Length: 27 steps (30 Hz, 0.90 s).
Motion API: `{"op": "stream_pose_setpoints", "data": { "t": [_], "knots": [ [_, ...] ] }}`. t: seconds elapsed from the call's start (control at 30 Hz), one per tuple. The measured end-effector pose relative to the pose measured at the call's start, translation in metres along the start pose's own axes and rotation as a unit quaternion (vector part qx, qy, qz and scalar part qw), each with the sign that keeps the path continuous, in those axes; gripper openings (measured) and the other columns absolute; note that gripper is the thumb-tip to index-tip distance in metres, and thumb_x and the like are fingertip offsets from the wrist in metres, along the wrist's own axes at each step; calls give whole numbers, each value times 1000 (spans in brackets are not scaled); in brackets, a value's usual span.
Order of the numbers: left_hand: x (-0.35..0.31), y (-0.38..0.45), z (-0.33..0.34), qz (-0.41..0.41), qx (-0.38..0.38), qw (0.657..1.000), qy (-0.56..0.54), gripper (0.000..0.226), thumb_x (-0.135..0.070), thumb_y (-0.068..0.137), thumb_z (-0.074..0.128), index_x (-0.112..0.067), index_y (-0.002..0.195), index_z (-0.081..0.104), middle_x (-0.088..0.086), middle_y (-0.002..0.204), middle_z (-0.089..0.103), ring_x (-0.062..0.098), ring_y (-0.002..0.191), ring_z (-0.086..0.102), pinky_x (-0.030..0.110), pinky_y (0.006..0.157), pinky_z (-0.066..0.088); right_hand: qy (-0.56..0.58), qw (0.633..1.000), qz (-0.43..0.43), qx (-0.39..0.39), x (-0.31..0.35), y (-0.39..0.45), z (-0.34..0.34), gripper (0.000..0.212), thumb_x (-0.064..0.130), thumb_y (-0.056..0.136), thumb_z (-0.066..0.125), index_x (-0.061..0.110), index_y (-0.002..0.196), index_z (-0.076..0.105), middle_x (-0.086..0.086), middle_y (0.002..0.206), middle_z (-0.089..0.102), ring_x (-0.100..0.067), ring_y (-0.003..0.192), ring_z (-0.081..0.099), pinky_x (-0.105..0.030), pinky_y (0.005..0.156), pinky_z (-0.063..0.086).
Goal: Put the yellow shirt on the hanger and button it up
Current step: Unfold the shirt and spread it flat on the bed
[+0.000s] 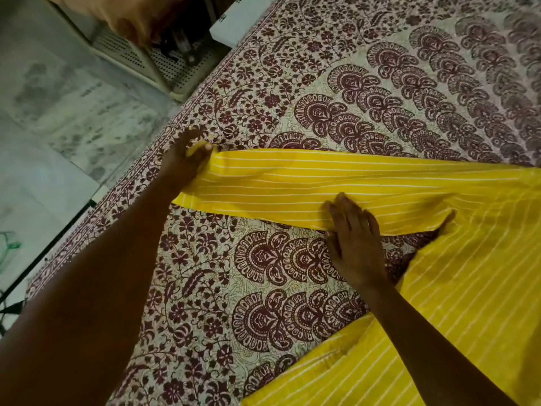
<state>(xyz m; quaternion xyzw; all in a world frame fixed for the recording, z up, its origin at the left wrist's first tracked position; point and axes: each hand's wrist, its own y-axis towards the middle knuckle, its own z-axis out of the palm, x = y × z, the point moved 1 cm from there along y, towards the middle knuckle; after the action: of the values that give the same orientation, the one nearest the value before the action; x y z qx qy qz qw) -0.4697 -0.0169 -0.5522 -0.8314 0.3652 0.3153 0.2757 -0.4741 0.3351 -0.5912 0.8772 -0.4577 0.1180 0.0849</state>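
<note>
both bare forearms reach forward from the lower edge of the view. the left hand (187, 159) is stretched farthest out, its fingers curled and pinching the cuff end of the yellow shirt's sleeve (292, 186). the right hand (354, 238) lies palm down with fingers straight and slightly spread, pressing flat on the sleeve's near edge, thumb splayed to the right.
</note>
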Motion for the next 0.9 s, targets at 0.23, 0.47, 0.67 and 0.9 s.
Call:
{"op": "stream_pose_setpoints", "data": {
  "t": [0.23, 0.47, 0.67, 0.9],
  "knots": [
    [-10, 14, -16, 139, 94, 962, 213, 67, -12, 67, 48, -34, 130, 43, 17, 150, 18, 41, 137, 19, 59, 106, 29, 7, 1000, -18, -19, 12, 15, -1, 51, 27, 88, 36, 12, 137, 41, -15, 146, 38, -27, 132, 34, -43, 107, 24],
    [-15, 10, -18, 129, 92, 910, 383, 44, -43, 82, 53, -20, 119, 61, 10, 123, 59, 33, 123, 38, 46, 104, 20, 2, 1000, -7, -3, 18, 7, 1, 51, 26, 88, 36, 14, 138, 38, -13, 148, 36, -29, 133, 38, -45, 107, 26],
    [-26, 2, -65, -5, 161, 987, 9, 20, -18, 90, 56, 0, 96, 62, 12, 82, 58, 22, 74, 55, 33, 74, 46, 1, 1000, 8, 10, 12, 0, -1, 54, 30, 87, 33, 13, 138, 38, -13, 147, 36, -29, 133, 36, -46, 106, 24],
    [11, -2, -40, -140, -81, 987, 18, 19, -18, 89, 60, -10, 106, 60, -5, 84, 69, 0, 59, 63, 15, 50, 50, -31, 998, 26, 41, 12, -6, 4, 53, 31, 90, 29, 10, 136, 43, -15, 144, 40, -30, 131, 39, -47, 104, 25]
  ]
}}
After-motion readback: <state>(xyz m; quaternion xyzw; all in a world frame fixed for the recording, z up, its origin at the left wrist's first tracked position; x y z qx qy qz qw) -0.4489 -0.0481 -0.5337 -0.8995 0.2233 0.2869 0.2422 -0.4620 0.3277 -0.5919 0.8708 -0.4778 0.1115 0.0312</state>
